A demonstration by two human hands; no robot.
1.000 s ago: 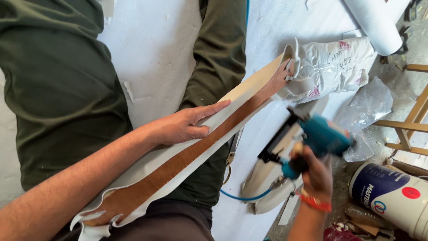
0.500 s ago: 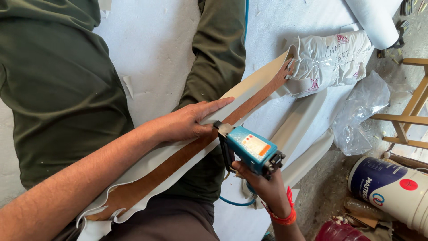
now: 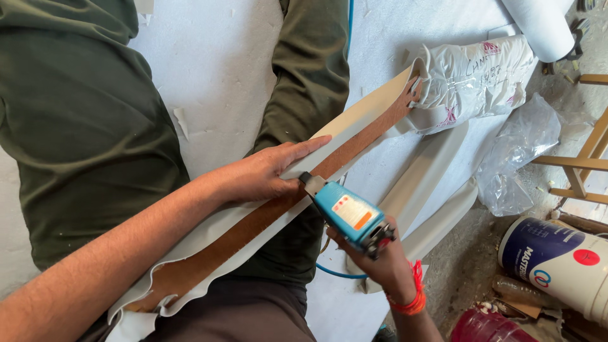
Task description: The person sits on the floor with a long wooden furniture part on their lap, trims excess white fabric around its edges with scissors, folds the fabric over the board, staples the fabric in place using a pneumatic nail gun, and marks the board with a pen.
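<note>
A long brown wooden strip [image 3: 240, 231] wrapped in cream-white leatherette [image 3: 364, 107] runs diagonally from lower left to upper right. My left hand [image 3: 269, 171] lies flat on it, pressing the white covering down at the strip's middle. My right hand [image 3: 380, 263] grips a blue pneumatic staple gun [image 3: 347, 212], whose nose rests on the strip just beside my left fingers. A blue air hose [image 3: 339, 273] trails from the gun. An orange band circles my right wrist.
Dark green upholstered pieces [image 3: 82, 120] lie on white foam [image 3: 221, 69] under the strip. A clear bag of white stuffing [image 3: 478, 79], crumpled plastic [image 3: 519, 152], a white roll [image 3: 541, 25], a wooden frame [image 3: 582, 168] and a white-and-blue bucket [image 3: 557, 263] crowd the right side.
My right hand brought the staple gun from the lower right up to the strip, setting its nose beside my left hand. My left hand stayed pressed on the strip.
</note>
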